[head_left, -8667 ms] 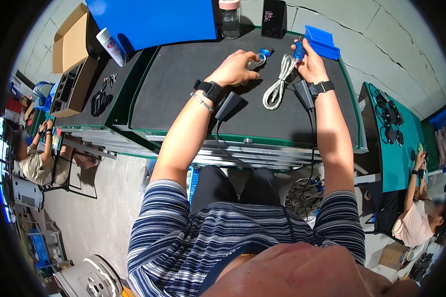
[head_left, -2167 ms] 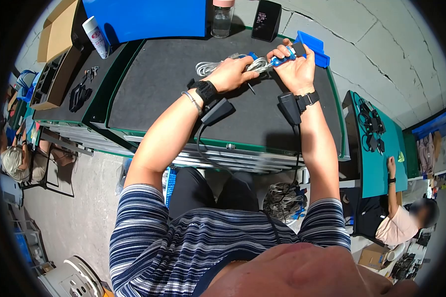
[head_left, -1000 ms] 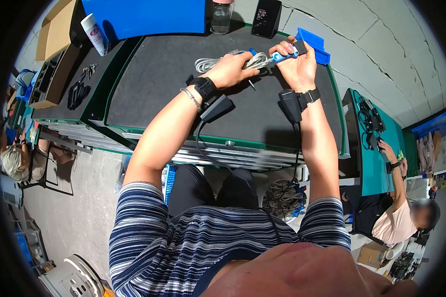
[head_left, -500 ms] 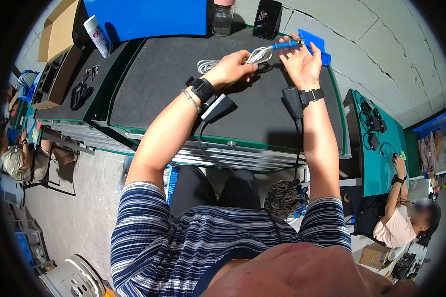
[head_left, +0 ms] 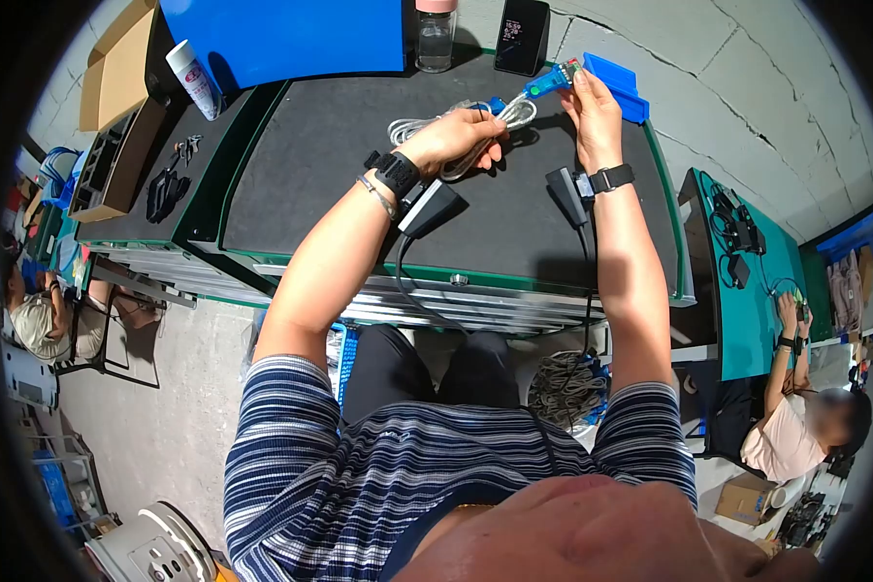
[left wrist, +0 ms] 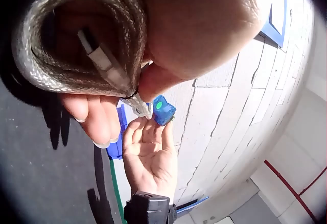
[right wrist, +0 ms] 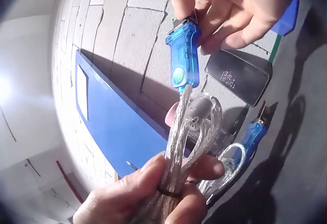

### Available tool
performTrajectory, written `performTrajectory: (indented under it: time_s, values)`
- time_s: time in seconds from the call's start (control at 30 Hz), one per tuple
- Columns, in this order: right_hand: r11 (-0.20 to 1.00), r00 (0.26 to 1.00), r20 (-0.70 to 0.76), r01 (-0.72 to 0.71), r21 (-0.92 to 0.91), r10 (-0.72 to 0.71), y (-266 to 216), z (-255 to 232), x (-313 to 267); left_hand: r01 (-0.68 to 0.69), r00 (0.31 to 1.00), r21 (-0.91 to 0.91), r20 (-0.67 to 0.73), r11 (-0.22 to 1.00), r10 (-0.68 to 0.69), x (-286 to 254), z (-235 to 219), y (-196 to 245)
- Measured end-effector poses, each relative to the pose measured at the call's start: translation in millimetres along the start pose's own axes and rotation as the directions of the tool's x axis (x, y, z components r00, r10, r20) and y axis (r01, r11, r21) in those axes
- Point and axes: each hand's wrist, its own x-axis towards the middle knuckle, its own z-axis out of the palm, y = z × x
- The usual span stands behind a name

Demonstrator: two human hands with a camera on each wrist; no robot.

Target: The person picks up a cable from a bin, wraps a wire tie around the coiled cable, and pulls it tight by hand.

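Black-topped workbench [head_left: 359, 184] mid-frame carried a clear jar [head_left: 435, 37], dark device [head_left: 520, 37], blue bin [head_left: 615, 85] at top, tools [head_left: 169, 186] upper left.

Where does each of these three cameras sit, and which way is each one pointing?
Head: on the person's head, looking down at the black bench top; both arms, striped shirt, left hand and right hand show.
Left wrist: by the left hand, facing past the coiled cable to the right hand.
Right wrist: by the right hand, facing the blue adapter and left hand.
All three share the cable and adapter.
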Motion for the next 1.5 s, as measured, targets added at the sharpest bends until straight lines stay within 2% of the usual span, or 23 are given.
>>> performTrajectory:
  time_s: [0.07,0.2,0.27,0.4,0.47,0.5,0.57,0.77,0.97,1.4,1.5]
  values:
    - [0.978,0.996,-0.053,0.056,-0.199,-0.068,1,-2,3,-0.009,1.000,0.053,-0.013,0.999,0.009,-2,4,2]
    - [0.968,0.992,-0.067,0.089,-0.235,-0.108,3,-3,4,-0.040,0.999,0.137,0.005,0.990,0.040,1,4,-2]
    - [0.963,0.997,-0.072,0.021,-0.270,-0.042,1,-1,2,-0.031,0.999,0.131,0.012,0.991,0.030,1,4,-4]
    - [0.973,0.999,-0.036,-0.019,-0.230,0.011,3,5,1,-0.011,0.999,0.101,0.044,0.995,0.006,2,2,-6]
    - [0.930,0.973,0.111,0.228,-0.287,-0.204,10,12,-3,-0.005,0.999,0.101,0.045,0.995,0.001,1,3,-5]
    - [0.873,0.943,0.164,0.330,-0.359,-0.289,12,13,-3,0.003,0.999,0.101,0.046,0.995,-0.008,0,3,-4]
    - [0.792,0.904,0.232,0.426,-0.438,-0.358,10,13,-5,0.004,0.999,0.108,0.042,0.994,-0.009,-1,4,-3]
    - [0.828,0.931,0.142,0.364,-0.427,-0.336,-7,23,-16,0.002,1.000,0.129,0.031,0.992,-0.007,1,4,-4]
    - [0.844,0.910,0.172,0.413,-0.341,-0.376,2,18,-8,0.001,0.999,0.131,0.041,0.991,-0.006,-1,6,-3]
    - [0.832,0.913,0.185,0.408,-0.375,-0.364,-2,17,-9,0.019,0.992,0.109,0.122,0.994,-0.032,1,4,-7]
    - [0.851,0.909,0.171,0.415,-0.321,-0.380,0,18,-9,-0.018,0.992,0.133,0.128,0.991,0.001,4,3,-11]
